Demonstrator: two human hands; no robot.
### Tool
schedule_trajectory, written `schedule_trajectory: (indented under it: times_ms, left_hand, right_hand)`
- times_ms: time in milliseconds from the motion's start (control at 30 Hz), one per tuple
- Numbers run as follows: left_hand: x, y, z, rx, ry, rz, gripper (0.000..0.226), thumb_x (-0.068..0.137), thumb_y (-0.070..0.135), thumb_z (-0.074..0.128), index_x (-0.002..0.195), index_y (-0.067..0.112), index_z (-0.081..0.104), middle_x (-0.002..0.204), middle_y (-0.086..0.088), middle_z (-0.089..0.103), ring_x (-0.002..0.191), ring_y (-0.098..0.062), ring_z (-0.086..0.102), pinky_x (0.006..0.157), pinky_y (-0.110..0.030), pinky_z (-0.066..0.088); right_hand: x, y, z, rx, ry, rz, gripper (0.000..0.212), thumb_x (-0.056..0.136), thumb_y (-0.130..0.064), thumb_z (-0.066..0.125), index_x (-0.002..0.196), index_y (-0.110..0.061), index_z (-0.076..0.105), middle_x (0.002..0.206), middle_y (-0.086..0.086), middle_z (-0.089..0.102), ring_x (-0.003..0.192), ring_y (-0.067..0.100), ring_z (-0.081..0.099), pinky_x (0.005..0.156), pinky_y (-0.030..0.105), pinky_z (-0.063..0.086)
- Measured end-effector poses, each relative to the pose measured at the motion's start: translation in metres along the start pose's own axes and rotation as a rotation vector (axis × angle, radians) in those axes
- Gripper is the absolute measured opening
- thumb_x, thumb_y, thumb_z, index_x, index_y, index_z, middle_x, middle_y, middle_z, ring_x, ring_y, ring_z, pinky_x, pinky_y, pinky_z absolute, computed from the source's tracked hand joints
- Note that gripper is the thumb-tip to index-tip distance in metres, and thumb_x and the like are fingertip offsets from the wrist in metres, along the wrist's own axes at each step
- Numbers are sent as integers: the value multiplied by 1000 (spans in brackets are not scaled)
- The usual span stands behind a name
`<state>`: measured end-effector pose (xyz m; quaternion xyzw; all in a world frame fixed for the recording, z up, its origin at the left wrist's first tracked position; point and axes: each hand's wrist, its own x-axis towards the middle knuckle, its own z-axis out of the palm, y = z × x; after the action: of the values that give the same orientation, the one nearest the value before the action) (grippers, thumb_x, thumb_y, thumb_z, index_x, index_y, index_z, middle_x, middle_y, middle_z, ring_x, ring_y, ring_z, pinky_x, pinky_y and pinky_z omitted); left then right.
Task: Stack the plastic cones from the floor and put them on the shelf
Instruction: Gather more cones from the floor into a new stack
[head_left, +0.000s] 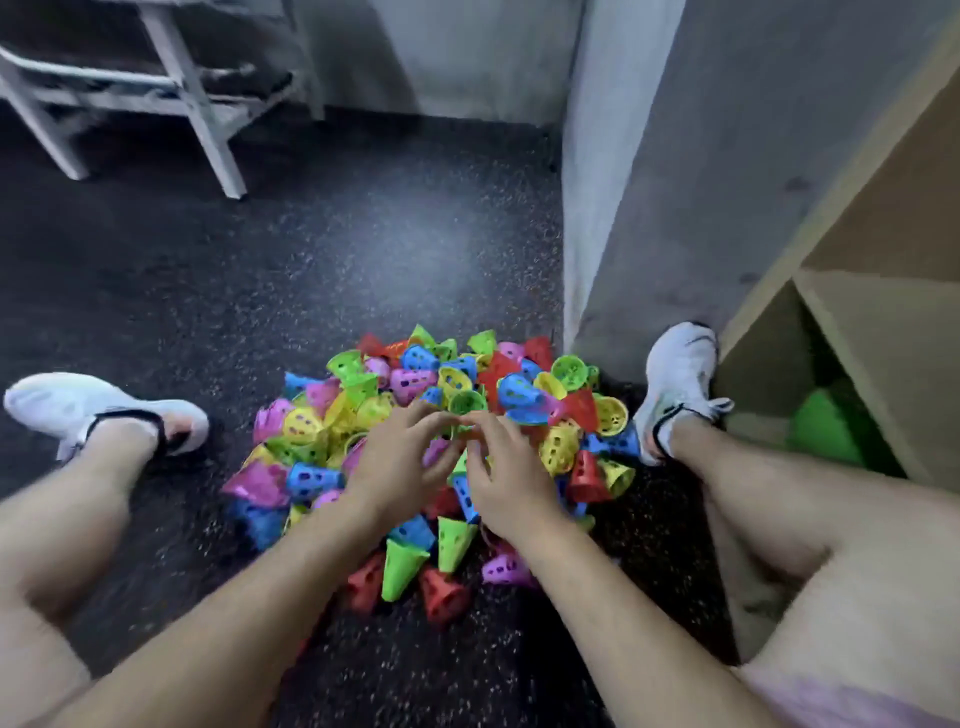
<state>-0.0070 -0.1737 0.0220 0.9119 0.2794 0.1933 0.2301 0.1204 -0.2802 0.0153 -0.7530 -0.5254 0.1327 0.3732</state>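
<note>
A heap of small perforated plastic cones (519, 395) in green, yellow, blue, pink and red lies on the dark speckled floor between my spread legs. Both hands hover over the middle of the heap. My left hand (400, 467) arches with its fingers apart, and pink cones show through the gap under it. My right hand (506, 478) is seen from the back, so its palm is hidden. The fingertips of both hands meet at a green cone (467, 402). The wooden shelf (857, 312) stands at my right, with something green (826, 426) in its lower compartment.
My white shoes rest on the floor, the left shoe (104, 410) left of the heap and the right shoe (675, 384) against a grey wall corner (587, 234). A white metal frame (197, 104) stands at the back left. Dark floor (337, 234) stretches beyond the heap.
</note>
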Motion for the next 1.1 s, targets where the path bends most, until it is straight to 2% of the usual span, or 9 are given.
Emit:
schedule_trajectory:
  times_ms: [133,267,333,467,567,800,867,1000,1100]
  left_hand:
    - [-90,-56,23,58,-153,-194,42,88,45,52,114,19,73,108,-1,68,102,-25,65,86,-42,54]
    - [-153,-86,42,106,-279,-374,38,90,38,63,121,18,71,116,-1,65,108,-28,62,91,-45,51]
    - [-167,-94,48,125,-323,-445,40,90,33,67,127,17,67,121,-2,61,114,-27,59,95,-44,49]
    - [-178,-110,54,237,-286,-632,44,87,33,69,127,16,60,132,-5,49,120,-29,49,97,-44,47]
    - [-193,-125,55,356,-299,-852,63,83,41,76,131,13,47,136,-11,41,124,-33,42,100,-45,43]
    - [-212,-157,65,229,-472,-1070,99,72,49,89,144,14,30,145,-12,42,137,-31,42,110,-46,39]
    - [-216,-160,69,188,-481,-1101,96,75,45,89,144,13,31,144,-13,44,135,-33,46,109,-47,40]
    - [-224,-165,72,148,-420,-1085,54,88,28,76,125,11,41,131,-12,55,120,-35,58,99,-47,46]
    - [-231,-169,70,74,-402,-1059,39,92,27,69,120,13,46,121,-8,59,107,-32,62,95,-46,50]
  right_hand:
    - [-51,23,72,-228,-388,-123,44,96,-21,46,140,-20,46,125,2,54,114,26,54,93,42,46]
    - [-82,32,120,-317,-604,-145,41,98,-26,45,138,-19,46,125,4,53,111,29,55,82,41,47]
    - [-87,33,140,-334,-664,-163,41,98,-30,46,138,-20,45,126,3,52,113,27,55,83,41,49]
    - [-83,26,177,-292,-651,-164,39,96,-35,49,133,-21,48,121,0,54,110,25,56,80,42,52]
    - [-82,19,200,-269,-642,-182,39,94,-34,51,132,-23,51,120,-1,54,107,25,58,76,39,50]
    - [-93,14,229,-296,-615,-228,35,92,-30,56,125,-18,56,116,2,52,99,26,57,73,39,49]
    - [-94,15,233,-320,-580,-250,35,89,-28,59,122,-17,59,113,3,53,96,27,56,75,39,48]
    - [-94,16,237,-347,-534,-302,36,86,-25,61,121,-16,60,116,4,55,99,26,51,79,40,48]
    - [-94,13,245,-344,-518,-334,38,85,-19,62,123,-16,60,121,3,58,104,27,50,84,40,48]
